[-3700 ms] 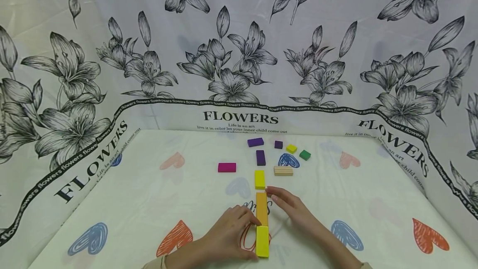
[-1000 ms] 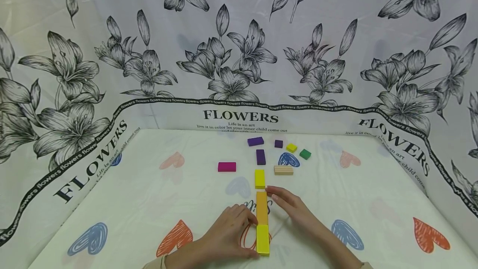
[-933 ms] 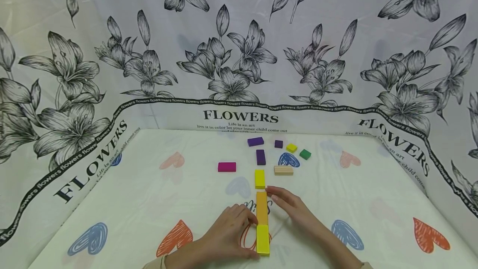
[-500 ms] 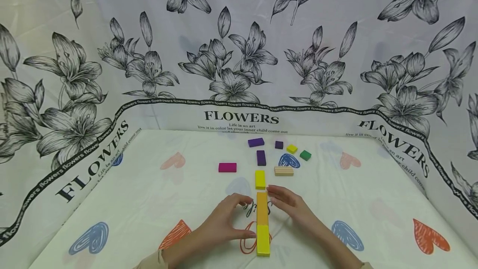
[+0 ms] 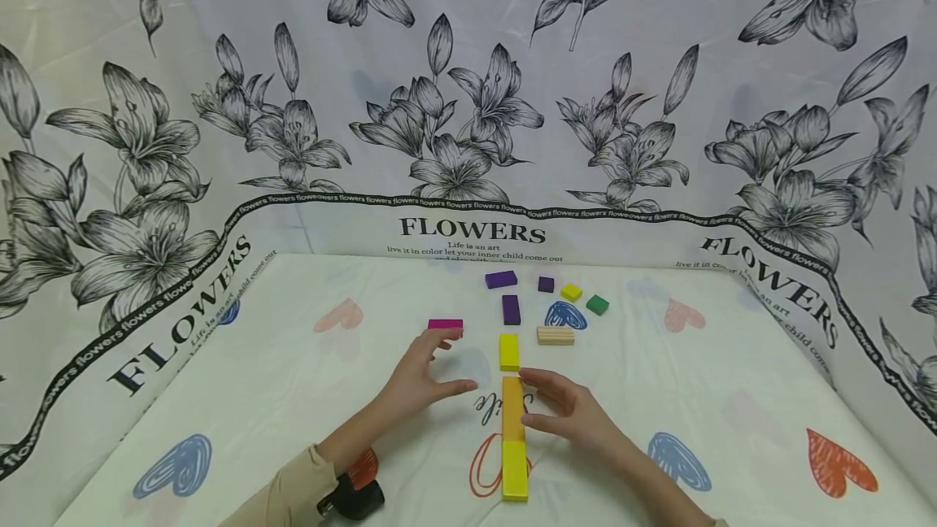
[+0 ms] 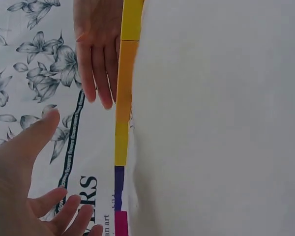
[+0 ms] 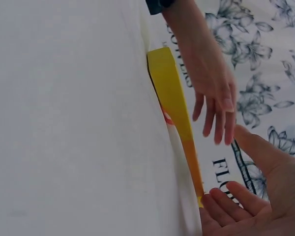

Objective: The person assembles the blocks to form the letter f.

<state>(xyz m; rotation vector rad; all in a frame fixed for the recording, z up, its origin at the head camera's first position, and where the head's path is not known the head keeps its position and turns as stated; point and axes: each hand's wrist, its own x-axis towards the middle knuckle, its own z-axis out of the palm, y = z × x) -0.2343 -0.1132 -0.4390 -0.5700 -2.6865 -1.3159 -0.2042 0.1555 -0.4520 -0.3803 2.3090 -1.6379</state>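
Observation:
In the head view an orange block (image 5: 513,408) lies end to end with a near yellow block (image 5: 515,472). A second yellow block (image 5: 508,352) sits just beyond them, a small gap between. Alongside the orange block's right edge is my right hand (image 5: 581,413), thumb at its side and fingertips by the gap. My left hand (image 5: 413,376) is in the air with thumb and fingers spread, holding nothing. Its fingertips overlap the near edge of a magenta block (image 5: 445,323). The left wrist view shows this hand (image 6: 29,182) apart from the row.
Farther back lie two purple blocks (image 5: 510,310), a small dark purple block (image 5: 546,285), a small yellow block (image 5: 571,292) and a green block (image 5: 597,305). A ridged wooden block (image 5: 555,336) lies right of the row. Flower-printed cloth (image 5: 468,145) rises behind the table.
My left hand has let go of the near yellow block, spread its fingers and moved forward to the magenta block. My right thumb has come back toward the orange block's side. The blocks have stayed put.

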